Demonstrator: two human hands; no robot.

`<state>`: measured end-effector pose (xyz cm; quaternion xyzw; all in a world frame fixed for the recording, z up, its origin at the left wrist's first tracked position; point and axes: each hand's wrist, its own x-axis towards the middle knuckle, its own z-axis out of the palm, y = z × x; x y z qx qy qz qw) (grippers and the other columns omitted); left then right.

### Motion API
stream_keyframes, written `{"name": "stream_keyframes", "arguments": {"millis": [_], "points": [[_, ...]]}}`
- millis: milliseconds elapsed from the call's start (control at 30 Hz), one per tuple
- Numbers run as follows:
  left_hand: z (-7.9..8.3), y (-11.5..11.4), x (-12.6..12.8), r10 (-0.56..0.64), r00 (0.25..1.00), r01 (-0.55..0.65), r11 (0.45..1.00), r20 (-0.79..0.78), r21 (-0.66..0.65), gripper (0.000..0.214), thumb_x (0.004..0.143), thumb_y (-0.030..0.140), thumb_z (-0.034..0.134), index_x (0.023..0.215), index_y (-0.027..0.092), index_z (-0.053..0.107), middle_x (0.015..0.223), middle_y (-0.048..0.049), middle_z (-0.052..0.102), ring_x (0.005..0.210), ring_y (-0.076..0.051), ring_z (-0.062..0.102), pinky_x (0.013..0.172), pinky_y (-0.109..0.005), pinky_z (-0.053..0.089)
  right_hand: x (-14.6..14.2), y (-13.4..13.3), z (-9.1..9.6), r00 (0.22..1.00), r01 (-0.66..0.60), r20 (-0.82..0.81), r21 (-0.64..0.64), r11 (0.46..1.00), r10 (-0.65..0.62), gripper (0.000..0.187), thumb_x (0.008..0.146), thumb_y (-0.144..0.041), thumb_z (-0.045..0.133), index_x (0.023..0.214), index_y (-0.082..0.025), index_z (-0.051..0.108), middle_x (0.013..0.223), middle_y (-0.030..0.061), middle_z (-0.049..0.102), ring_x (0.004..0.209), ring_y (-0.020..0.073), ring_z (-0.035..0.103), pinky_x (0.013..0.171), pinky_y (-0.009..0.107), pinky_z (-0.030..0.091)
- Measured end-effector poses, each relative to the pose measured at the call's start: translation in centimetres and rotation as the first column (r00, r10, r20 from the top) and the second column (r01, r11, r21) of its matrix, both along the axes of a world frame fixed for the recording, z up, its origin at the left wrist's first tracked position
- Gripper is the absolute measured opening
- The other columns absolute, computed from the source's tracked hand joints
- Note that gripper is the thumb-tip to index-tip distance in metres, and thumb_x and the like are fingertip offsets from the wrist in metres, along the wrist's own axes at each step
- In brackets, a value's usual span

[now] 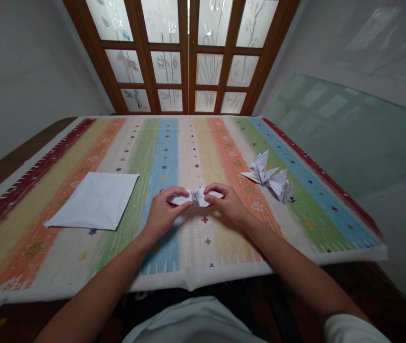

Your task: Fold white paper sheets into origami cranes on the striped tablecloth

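A small folded white paper piece (196, 196) rests on the striped cloth (188, 238) in front of me. My left hand (163, 211) pinches its left end, fingers closed on the paper. From the other side, my right hand (226, 202) grips the right end, fingers curled over it. A flat square sheet of white paper (95, 200) lies to the left of my hands. Two finished white paper cranes (270, 176) sit to the right, apart from my hands.
The striped cloth covers a table whose front edge (195, 281) is close to my body. A wooden door with frosted glass panes (188, 57) stands behind the table. A glass sheet (349, 133) leans at the right. White walls on both sides.
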<state>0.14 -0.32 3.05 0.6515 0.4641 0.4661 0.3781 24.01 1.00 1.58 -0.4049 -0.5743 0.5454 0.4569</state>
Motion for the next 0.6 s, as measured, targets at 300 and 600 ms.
{"name": "stream_keyframes", "arguments": {"millis": [300, 600], "points": [[0.8, -0.3, 0.0, -0.063, 0.996, 0.075, 0.974, 0.064, -0.214, 0.038, 0.071, 0.036, 0.092, 0.103, 0.018, 0.082, 0.085, -0.0023, 0.077, 0.061, -0.013, 0.066, 0.058, -0.022, 0.051, 0.4, 0.5, -0.8, 0.997, 0.010, -0.078, -0.045, 0.999, -0.013, 0.034, 0.070, -0.040, 0.099, 0.091, -0.022, 0.079, 0.096, 0.0022, 0.077, 0.083, 0.0174, 0.069, 0.077, 0.030, 0.055], [0.9, -0.2, 0.0, -0.052, 0.980, 0.086, 0.981, 0.191, -0.175, 0.027, 0.075, 0.040, 0.090, 0.091, 0.018, 0.085, 0.095, -0.0089, 0.084, 0.088, -0.023, 0.079, 0.084, -0.035, 0.065, 0.6, 0.9, -0.7, 0.980, 0.005, -0.196, -0.131, 0.991, -0.030, 0.047, 0.061, -0.044, 0.107, 0.092, -0.024, 0.079, 0.086, -0.0015, 0.074, 0.071, 0.0140, 0.065, 0.065, 0.025, 0.050]]}}
